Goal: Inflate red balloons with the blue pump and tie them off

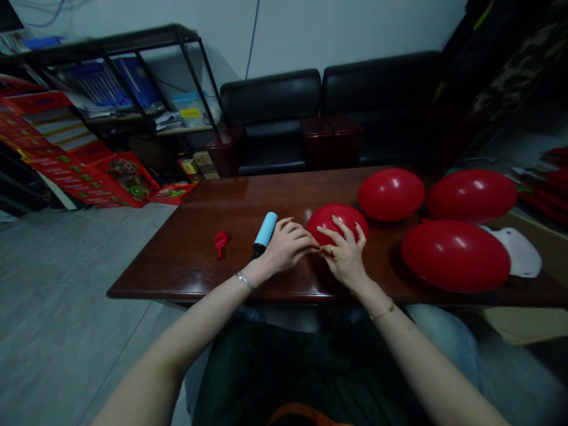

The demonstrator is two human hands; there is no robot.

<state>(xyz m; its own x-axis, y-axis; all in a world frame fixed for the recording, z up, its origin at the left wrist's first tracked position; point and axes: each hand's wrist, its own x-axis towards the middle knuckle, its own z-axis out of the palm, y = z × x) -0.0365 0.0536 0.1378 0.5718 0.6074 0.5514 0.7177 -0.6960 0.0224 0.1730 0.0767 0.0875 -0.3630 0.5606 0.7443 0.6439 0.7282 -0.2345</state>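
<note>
Between my hands, a red inflated balloon (326,216) rests over the brown table, its neck turned toward me. My left hand (290,242) pinches the neck from the left, fingers closed. Thumb and forefinger of my right hand (348,254) grip the neck too, while its other fingers spread over the balloon's side. The neck itself is mostly hidden by my fingertips. Just left of my left hand lies a light blue hand pump (266,229) with a black end. Farther left is a flat, uninflated red balloon (220,242).
Several inflated red balloons (457,255) crowd the table's right side, beside a white object (519,251). Behind the glossy table (177,266) stand black sofas (270,97). A shelf (146,115) with blue folders and stacked red boxes (66,154) are at the left.
</note>
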